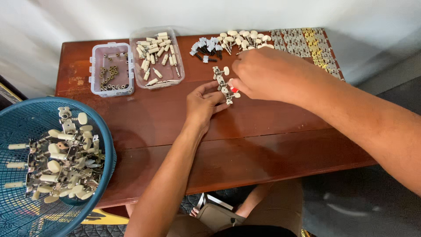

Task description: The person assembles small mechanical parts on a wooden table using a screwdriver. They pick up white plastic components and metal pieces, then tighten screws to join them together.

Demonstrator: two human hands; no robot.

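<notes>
Basket: at my near left, a blue mesh basket (17,127) holds a heap of finished tuner assemblies (61,162), metal plates carrying cream buttons.
Left tub: a clear plastic tub (93,70) at the counter's far left holds small dark metal rings (109,77).
Right tub: a second clear tub (177,66), just beside the first, is filled with cream-coloured pegs (155,55).
Loose stock: past my hands I see grey-headed pegs (205,47), cream-buttoned pegs (245,38) and rows of flat silver and gold plates (307,44) along the far right edge.
Counter: a reddish-brown wooden counter (263,149) carries all of it except the basket.
Piece in hand: a narrow metal tuner strip (222,83) with cream buttons lies on the counter near its middle, between my hands.
Axis: its long axis runs away from me, leaning slightly left at the far end; buttons stick out sideways.
Left hand (202,105): fingers extended and pressed against the strip's near end, steadying it.
Right hand (263,79): fingers curled together, pinching a small red-tipped tool (234,90) at the strip's right side.
</notes>
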